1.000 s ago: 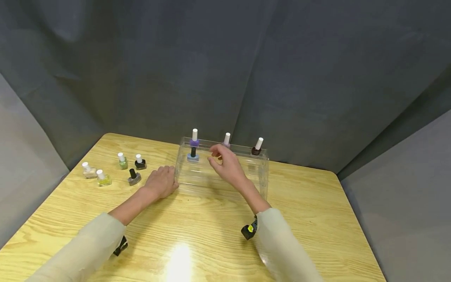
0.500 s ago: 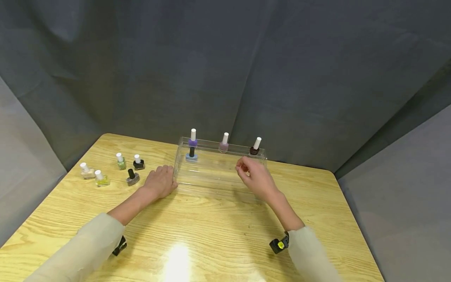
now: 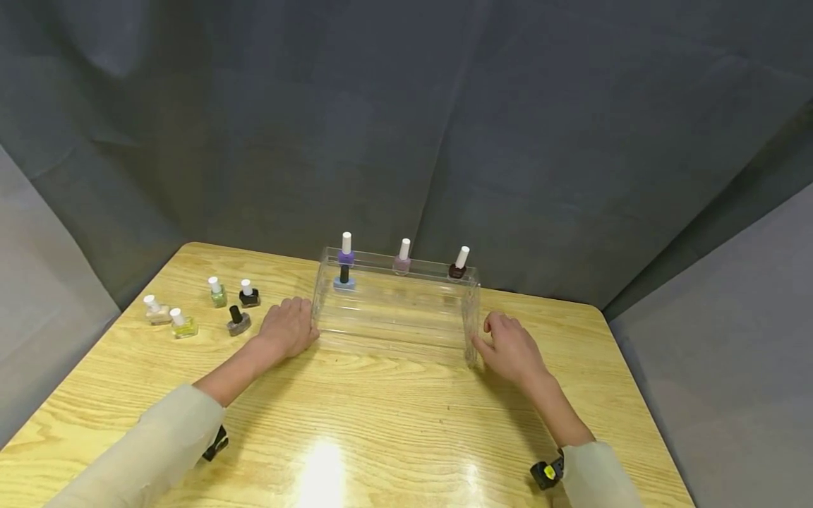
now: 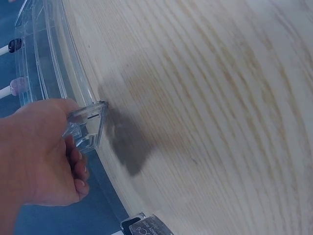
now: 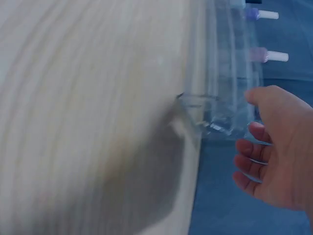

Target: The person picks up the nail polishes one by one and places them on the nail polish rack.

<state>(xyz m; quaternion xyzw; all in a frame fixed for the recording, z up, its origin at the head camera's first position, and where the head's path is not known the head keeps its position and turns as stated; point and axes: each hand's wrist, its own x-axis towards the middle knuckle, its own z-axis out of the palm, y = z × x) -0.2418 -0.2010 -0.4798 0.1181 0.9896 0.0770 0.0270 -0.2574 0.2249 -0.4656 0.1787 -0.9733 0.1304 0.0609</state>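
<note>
A clear plastic tiered rack (image 3: 394,317) stands near the back of the table. In its top row are a purple nail polish bottle (image 3: 346,257), a mauve one (image 3: 401,264) and a dark one (image 3: 456,271), all white-capped. A light blue bottle (image 3: 344,283) with a black cap sits one tier lower, at the left. My left hand (image 3: 288,328) grips the rack's left end, its fingers curled in the left wrist view. My right hand (image 3: 511,347) holds nothing; its fingers are loosely bent beside the rack's right end, thumb nearest. Whether the thumb touches it I cannot tell.
Several more polish bottles stand on the table at the left: a green one (image 3: 218,295), a black one (image 3: 249,296), a grey one (image 3: 238,324), a yellow one (image 3: 185,327) and a cream one (image 3: 159,314). A dark curtain (image 3: 406,127) hangs behind the table.
My right hand has moved from over the rack's middle, across it to the right and down to its right end. My left hand stays at the left end. The bottles stand unchanged.
</note>
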